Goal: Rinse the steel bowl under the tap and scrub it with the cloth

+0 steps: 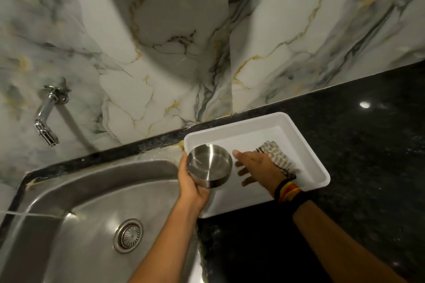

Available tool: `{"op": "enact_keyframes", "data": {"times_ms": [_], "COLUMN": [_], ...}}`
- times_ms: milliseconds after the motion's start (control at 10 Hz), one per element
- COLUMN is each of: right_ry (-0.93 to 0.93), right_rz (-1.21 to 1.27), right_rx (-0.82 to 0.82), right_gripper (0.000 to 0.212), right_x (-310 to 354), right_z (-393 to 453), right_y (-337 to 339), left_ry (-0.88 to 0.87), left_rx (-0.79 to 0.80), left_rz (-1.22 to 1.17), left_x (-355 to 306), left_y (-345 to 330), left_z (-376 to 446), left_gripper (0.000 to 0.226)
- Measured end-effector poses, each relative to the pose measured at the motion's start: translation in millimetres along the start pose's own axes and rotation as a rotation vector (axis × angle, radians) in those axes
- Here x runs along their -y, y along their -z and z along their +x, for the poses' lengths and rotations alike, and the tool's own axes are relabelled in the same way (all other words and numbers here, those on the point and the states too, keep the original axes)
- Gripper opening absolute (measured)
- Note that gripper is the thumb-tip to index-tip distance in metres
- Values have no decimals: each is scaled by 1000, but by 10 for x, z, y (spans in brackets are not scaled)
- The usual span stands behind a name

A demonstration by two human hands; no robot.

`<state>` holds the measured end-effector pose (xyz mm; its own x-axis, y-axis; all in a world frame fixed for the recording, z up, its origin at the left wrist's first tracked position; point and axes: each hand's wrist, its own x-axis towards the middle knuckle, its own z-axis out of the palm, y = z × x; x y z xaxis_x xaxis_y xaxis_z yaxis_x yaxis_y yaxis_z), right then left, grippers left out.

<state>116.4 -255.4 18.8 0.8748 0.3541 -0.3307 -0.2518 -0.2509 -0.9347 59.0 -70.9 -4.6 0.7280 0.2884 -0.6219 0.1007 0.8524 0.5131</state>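
Holding the steel bowl (209,165) clasped in the left hand (192,185) over the white tray's (310,145) left edge, the person spreads the right hand (257,166) open-fingered against the cloth (279,156), gripping nothing; pick-up stage, judged; next, carry the bowl beneath the tap (47,117).

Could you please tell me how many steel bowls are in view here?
1. The round, shiny steel bowl is held in the left hand, at the left edge of the white plastic tray. None seems hidden.
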Motion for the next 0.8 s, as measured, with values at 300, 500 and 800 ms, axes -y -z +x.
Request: {"op": "enact_keyframes", "data": {"times_ms": [300,500,800], "right_ry": [-18,-69,-108], "right_rz": [-149,-288,-76], "right_rx": [-261,-365,-432], "right_gripper": [15,21,16], "right_x": [-255,-434,-427], "right_z": [288,428,123], "right_y": [-53,-114,-407], "left_ry": [-403,-396,-303], "left_rx": [-134,-227,25], "left_rz": [950,1117,1241], "left_x": [66,14,-67], "left_y": [-64,-100,99], "left_z": [174,252,27], "left_gripper": [28,53,60]}}
